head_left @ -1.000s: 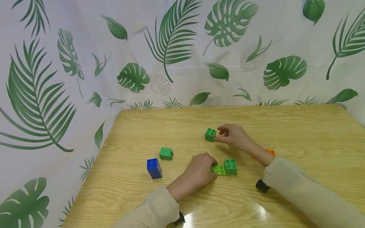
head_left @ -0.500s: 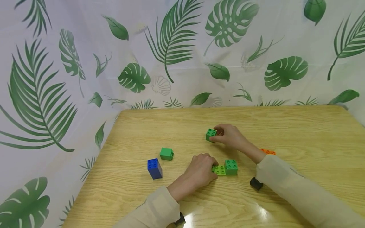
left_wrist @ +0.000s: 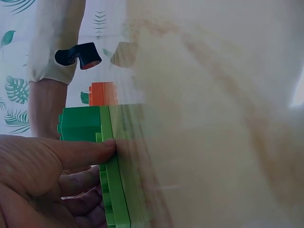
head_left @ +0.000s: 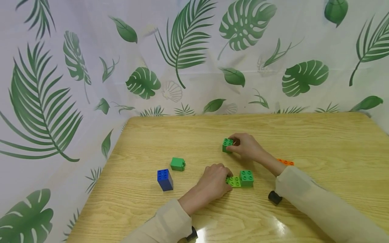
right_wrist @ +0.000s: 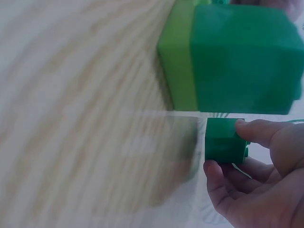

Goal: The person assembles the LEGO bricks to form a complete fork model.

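Note:
My right hand [head_left: 247,147] pinches a small green building block [head_left: 227,145] between thumb and fingers, beyond the other pieces; the right wrist view shows the same block [right_wrist: 224,141] from the side, studs toward the palm. Nearer to me, my left hand [head_left: 214,181] grips a flat lime-green plate [head_left: 234,181], covering its left part. In the left wrist view the thumb lies on the plate's edge [left_wrist: 115,183], with fingers across its studded side. A second green block [head_left: 246,178] is attached on the plate's right end.
Left of my left hand, a tall blue block [head_left: 164,180] stands upright, and a green block [head_left: 177,164] lies on its side. An orange studded piece [head_left: 285,162] sits partly behind my right forearm. All rest on the wooden table [head_left: 328,145] before a leaf-patterned curtain [head_left: 194,91].
My right hand has reached the far green block, taken it between thumb and fingers, and shifted it slightly right. My left hand stays on the plate.

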Action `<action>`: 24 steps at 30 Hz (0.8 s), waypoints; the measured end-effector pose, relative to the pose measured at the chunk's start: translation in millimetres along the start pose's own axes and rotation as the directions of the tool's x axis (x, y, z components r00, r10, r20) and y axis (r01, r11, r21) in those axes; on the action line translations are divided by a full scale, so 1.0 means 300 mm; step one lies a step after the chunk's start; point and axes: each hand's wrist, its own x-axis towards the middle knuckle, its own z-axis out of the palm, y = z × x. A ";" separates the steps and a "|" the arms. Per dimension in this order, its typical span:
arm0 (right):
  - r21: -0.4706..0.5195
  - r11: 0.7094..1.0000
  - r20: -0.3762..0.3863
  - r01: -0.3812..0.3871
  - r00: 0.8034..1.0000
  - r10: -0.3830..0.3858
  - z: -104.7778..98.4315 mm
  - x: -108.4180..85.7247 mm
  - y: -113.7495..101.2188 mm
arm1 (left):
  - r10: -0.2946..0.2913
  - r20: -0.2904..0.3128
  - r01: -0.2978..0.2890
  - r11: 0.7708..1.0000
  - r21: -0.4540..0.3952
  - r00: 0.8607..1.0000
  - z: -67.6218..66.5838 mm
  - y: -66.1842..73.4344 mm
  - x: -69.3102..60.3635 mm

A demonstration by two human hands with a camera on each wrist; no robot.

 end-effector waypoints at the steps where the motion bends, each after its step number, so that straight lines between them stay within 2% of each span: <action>1: 0.002 1.000 0.000 0.000 1.000 0.000 -0.003 -0.006 -0.001 | 0.000 0.000 0.000 1.000 0.000 1.000 0.000 0.000 -0.001; 11: 0.059 0.997 0.025 0.057 0.998 -0.059 -0.038 -0.111 -0.017 | -0.016 0.004 0.017 1.000 -0.022 1.000 0.005 -0.001 -0.009; 18: 0.052 0.990 0.000 0.127 0.992 -0.127 -0.070 -0.192 -0.049 | -0.020 0.008 0.020 1.000 -0.012 1.000 0.003 0.001 -0.006; 24: 0.071 0.989 -0.012 0.132 0.991 -0.131 -0.089 -0.240 -0.069 | -0.018 0.006 0.018 1.000 -0.002 1.000 -0.003 0.004 -0.004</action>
